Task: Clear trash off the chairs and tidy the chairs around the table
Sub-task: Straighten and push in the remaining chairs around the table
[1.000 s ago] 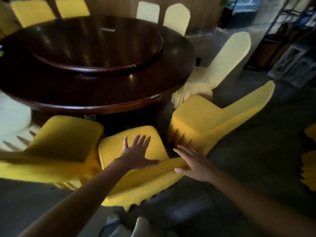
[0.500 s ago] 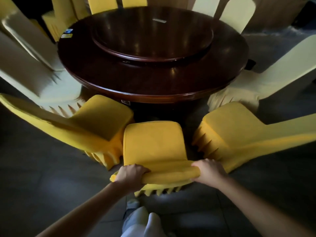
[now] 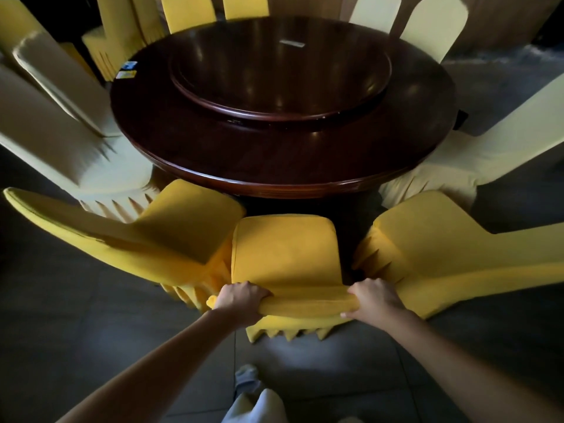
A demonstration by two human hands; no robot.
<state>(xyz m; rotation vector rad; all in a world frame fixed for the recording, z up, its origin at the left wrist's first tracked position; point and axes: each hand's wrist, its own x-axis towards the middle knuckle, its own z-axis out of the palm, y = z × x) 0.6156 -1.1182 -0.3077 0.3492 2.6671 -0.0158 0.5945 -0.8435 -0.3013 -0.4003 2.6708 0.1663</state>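
Observation:
A chair in a yellow cover (image 3: 285,251) stands right in front of me, its seat facing the round dark wooden table (image 3: 274,157). My left hand (image 3: 241,302) grips the left end of its backrest top. My right hand (image 3: 374,300) grips the right end, fingers curled over the fabric. The seat's front edge lies just short of the table rim. No trash shows on this seat.
Yellow-covered chairs stand close on the left (image 3: 171,233) and right (image 3: 427,248). Pale cream chairs (image 3: 61,141) ring the table further round. A lazy Susan (image 3: 280,71) sits on the table, with small packets (image 3: 128,70) at its left edge. Dark tiled floor lies under me.
A second ago both hands were open and reaching toward the backrest. They now grip its top edge, and the chair stands squarely facing the table.

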